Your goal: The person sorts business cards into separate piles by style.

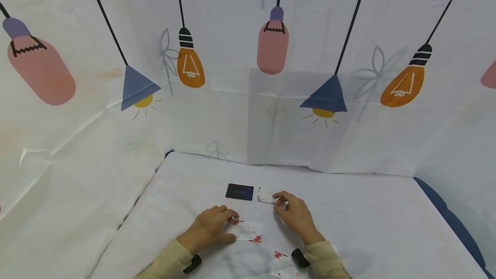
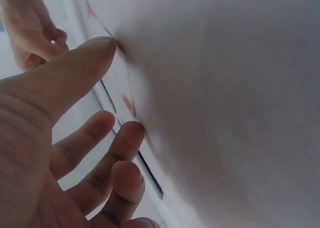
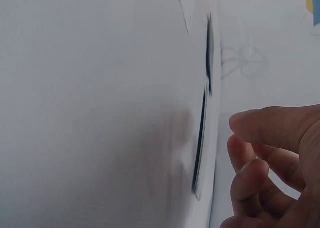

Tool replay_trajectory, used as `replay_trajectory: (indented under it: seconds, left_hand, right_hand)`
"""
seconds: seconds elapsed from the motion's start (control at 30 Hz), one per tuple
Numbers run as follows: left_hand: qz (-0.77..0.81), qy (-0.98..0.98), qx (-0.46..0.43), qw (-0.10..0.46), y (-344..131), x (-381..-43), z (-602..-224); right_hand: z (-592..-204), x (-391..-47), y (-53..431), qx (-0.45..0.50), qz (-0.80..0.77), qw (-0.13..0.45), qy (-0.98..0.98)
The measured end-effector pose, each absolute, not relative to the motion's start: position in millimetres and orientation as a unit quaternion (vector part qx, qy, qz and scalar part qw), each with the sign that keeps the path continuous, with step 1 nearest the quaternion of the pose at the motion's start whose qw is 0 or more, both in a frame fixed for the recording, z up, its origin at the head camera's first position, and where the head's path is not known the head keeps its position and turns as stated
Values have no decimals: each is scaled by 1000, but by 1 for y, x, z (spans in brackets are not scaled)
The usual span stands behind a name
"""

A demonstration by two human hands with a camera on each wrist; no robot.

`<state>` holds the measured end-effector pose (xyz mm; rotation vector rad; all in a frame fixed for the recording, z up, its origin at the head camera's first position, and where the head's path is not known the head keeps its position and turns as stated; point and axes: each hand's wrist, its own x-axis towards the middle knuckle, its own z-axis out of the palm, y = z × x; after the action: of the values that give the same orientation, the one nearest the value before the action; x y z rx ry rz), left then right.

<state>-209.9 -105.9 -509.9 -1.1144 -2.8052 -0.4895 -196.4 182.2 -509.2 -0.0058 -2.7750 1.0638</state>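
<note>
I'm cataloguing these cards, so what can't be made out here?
Head view: small print on the black card and the red-cornered business card at the left hand; too small to read.
Head view: right end of the patterned white card; behind the right hand.
Head view: part of the lowest card; cut off by the bottom edge and covered by a black wrist device.
Left wrist view: the red-cornered business card's print; blurred.

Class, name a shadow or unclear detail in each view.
Head: print on the farther red-cornered card is too fine to read; left wrist: a grey shadow dims the white tabletop, and the card's red marks look blurred; right wrist: a smudgy shadow lies left of the lower edge-on card.
</note>
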Motion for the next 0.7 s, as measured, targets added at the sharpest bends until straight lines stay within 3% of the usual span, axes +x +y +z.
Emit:
replay_trajectory:
  seconds: [0.23, 0.7]
  left_hand:
    - [-169, -916, -362, 21, -106, -210, -514]
    - [-206, -906, -370, 20, -107, -211, -514]
  right_hand:
    - [-506, -189, 176, 21, 359, 95, -928]
    - [-509, -169, 166, 83, 365, 47, -926]
